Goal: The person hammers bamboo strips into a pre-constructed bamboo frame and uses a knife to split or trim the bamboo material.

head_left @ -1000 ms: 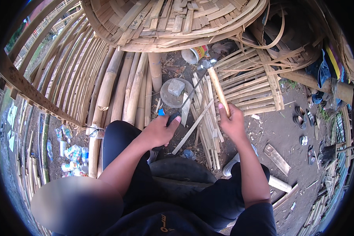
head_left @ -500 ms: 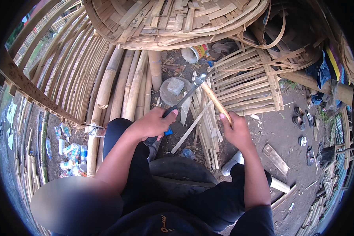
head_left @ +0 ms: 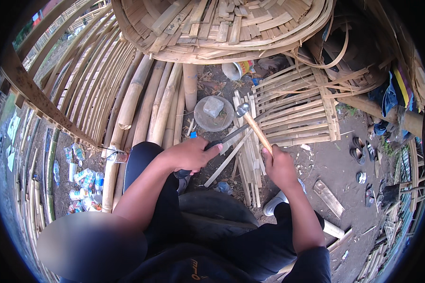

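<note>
My left hand [head_left: 189, 155] is closed round the black handle of a long-bladed knife [head_left: 232, 135]. Its narrow dark blade slants up and to the right. My right hand [head_left: 278, 165] grips the pale wooden handle of a hammer [head_left: 259, 132], whose metal head points away from me. The handle crosses over the blade just below the head; whether they touch, I cannot tell. Beneath both tools lies a loose pile of split bamboo strips [head_left: 248, 172] on the ground. Beyond the strips, a slatted bamboo panel [head_left: 295, 127] lies flat.
A round grey slab [head_left: 204, 123] bears a pale stone [head_left: 213, 107]. Bamboo poles [head_left: 148, 106] lie at left, beside plastic bottles [head_left: 87, 181]. A large woven basket [head_left: 231, 52] overhangs the far side. Sandals [head_left: 359, 150] and a bamboo offcut [head_left: 329, 199] lie at right.
The hammer head and the knife have come lower, nearer to me. The blade lies at a flatter angle, and its crossing with the hammer has shifted onto the handle. Both grips stay closed.
</note>
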